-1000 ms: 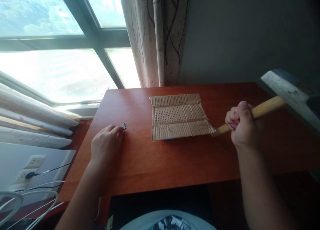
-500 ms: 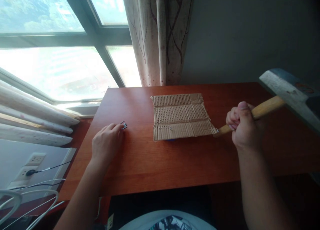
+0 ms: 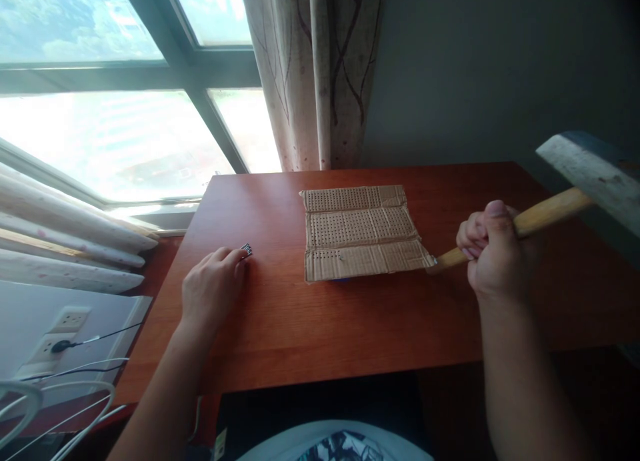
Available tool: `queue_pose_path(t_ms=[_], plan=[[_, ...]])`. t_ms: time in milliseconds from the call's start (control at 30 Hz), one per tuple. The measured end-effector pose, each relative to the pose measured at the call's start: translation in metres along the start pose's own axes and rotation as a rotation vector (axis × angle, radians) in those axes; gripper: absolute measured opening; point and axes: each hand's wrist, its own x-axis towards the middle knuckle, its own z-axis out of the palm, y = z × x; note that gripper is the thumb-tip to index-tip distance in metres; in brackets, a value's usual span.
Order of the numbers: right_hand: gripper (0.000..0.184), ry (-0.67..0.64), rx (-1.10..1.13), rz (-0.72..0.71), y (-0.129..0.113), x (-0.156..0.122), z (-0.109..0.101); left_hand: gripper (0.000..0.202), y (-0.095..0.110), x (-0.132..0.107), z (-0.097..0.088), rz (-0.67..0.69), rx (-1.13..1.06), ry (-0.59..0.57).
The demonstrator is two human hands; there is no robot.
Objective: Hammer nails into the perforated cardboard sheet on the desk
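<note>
My left hand (image 3: 210, 284) rests low over the left part of the table with its fingers closed at a small bunch of metal nails (image 3: 247, 249); their ends show past the fingertips. My right hand (image 3: 493, 251) is wrapped round the wooden handle of a hammer (image 3: 555, 212), whose big metal head is raised at the far right. Between the hands lies a piece of corrugated cardboard (image 3: 400, 251) with rows of punched holes, the nearest strip only partly holed. A small nail (image 3: 341, 255) seems to stand in that strip.
The reddish-brown wooden table (image 3: 280, 327) has its front edge close to my body. Beneath the cardboard's near edge a bit of something blue (image 3: 341, 280) shows. A window (image 3: 150, 147) and curtains (image 3: 295, 81) stand behind and left; cables (image 3: 65, 384) hang at lower left.
The nails at my left fingertips have shifted and now sit closer together. My right hand and the hammer have moved slightly to the right. The cardboard stays put.
</note>
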Motion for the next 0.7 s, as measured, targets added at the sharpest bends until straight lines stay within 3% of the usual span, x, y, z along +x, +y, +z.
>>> queue_pose_path(t_ms=[700], plan=[[0.051,0.023,0.036,0.000,-0.0019,-0.0004,0.0025,0.032,0.0019,0.0012,0.0001,0.003,-0.016,-0.004]])
